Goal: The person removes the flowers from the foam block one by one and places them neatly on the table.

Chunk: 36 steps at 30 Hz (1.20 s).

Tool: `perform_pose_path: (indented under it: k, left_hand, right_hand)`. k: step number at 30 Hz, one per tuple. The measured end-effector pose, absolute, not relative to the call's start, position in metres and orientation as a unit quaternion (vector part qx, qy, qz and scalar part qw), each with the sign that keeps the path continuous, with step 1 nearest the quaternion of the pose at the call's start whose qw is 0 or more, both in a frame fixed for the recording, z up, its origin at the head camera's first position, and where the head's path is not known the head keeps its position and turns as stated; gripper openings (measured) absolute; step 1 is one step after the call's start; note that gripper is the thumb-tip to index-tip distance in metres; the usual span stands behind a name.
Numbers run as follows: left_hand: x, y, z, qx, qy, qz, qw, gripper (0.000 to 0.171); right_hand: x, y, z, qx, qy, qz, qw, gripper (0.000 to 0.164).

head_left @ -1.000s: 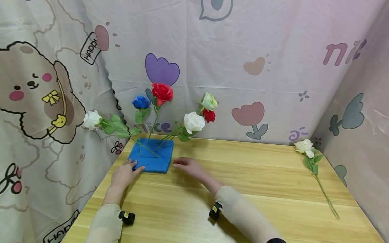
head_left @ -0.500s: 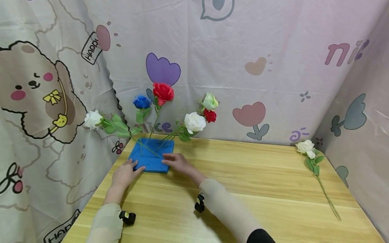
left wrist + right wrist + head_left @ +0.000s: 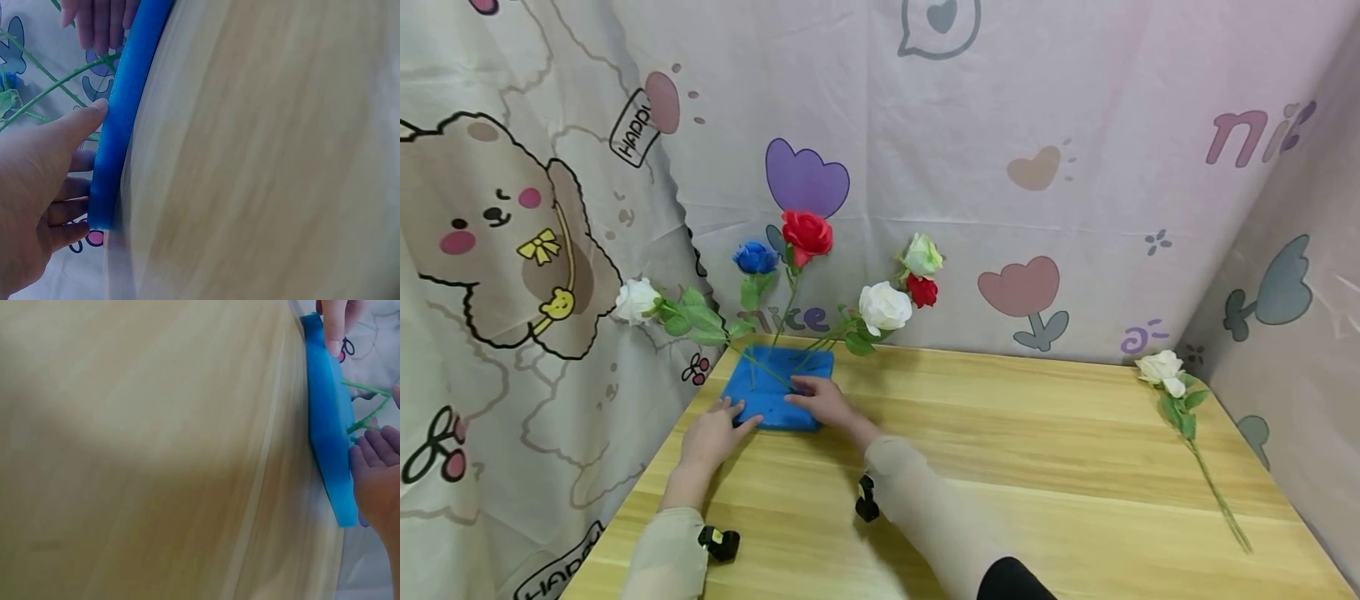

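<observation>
Blue foam (image 3: 771, 398), left grip (image 3: 712, 435) spread on edge; right grip (image 3: 826, 402) extended, empty, near stems (image 3: 761, 365); table (image 3: 1015, 442) reaching right

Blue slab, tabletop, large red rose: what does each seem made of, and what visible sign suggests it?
Blue slab: probably matt foam; thin stems look stuck into it.
Tabletop: wood or wood-effect laminate, slightly glossy; streaky grain shows.
Large red rose: perhaps matt fabric, given soft-edged folds; plastic remains possible.
</observation>
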State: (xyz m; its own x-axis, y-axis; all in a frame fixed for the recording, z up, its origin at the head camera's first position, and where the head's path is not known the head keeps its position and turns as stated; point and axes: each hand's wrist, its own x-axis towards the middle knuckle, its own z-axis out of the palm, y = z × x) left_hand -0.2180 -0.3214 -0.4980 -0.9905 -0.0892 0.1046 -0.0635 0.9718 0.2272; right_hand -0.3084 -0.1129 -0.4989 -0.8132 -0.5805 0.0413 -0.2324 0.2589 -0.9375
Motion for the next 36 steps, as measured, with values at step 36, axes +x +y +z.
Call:
perform_pose_path:
  k: [36]
  left_hand:
    - [-0.216,-0.318,-0.497,0.046,-0.99,-0.115,0.062,0.064]
  right_hand:
    - [-0.313,-0.145,-0.504,-0.196,0.814,-0.537,0.099,0.029]
